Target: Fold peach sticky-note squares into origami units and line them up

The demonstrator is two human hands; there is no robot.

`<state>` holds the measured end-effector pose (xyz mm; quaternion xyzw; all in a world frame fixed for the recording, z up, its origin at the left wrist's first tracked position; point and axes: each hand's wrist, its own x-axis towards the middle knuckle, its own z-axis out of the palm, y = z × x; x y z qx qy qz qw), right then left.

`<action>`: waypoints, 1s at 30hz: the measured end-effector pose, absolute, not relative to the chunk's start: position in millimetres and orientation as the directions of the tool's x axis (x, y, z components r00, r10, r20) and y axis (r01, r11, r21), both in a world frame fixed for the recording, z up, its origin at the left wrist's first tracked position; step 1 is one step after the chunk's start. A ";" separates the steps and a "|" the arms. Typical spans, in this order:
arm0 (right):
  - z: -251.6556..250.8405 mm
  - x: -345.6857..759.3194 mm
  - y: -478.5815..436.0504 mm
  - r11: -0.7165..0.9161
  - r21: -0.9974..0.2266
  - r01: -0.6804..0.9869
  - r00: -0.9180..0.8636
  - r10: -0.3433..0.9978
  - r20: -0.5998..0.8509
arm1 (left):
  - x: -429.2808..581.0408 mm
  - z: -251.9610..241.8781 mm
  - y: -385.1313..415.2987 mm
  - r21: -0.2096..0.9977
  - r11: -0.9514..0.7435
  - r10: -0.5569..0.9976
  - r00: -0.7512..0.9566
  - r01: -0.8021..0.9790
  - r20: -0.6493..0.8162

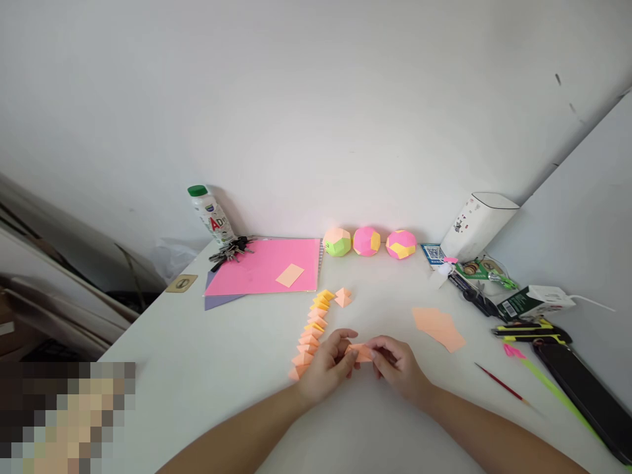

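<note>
Between my two hands is a small folded piece of orange paper (364, 353), low over the front of the table. My left hand (330, 363) pinches its left end with the thumb on top. At the right end, the thumb and fingers of my right hand (399, 366) close on it too. Beside my left hand runs a row of folded paper units (316, 322), orange and yellow, partly hidden by that hand. One more folded unit (343, 297) lies apart at the row's far end. Flat orange paper sheets (438, 327) lie to the right.
Three paper balls (366, 241) stand by the wall. A pink sheet (261, 263) lies left, with keys (232, 250) and a bottle (212, 214) behind. On the right are a thin red stick (501, 382), a yellow-black cutter (533, 331), a black case (582, 395) and a carton (536, 301).
</note>
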<state>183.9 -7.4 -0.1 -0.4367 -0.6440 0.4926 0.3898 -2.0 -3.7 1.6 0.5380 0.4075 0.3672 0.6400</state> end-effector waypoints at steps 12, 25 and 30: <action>8.8 182.5 -8.8 0.457 -0.875 0.159 -0.436 0.828 0.353 | -2.9 7.0 3.7 0.954 0.265 0.904 0.380 -0.143 -0.195; 8.7 181.6 -16.5 0.782 -0.508 0.362 -0.532 0.620 0.577 | -2.8 9.4 1.3 0.953 0.267 0.866 0.470 -0.145 -0.171; 13.1 180.0 -19.1 0.844 -0.393 0.365 -0.587 0.536 0.607 | -2.2 2.1 0.4 0.965 0.252 0.856 0.482 -0.071 -0.188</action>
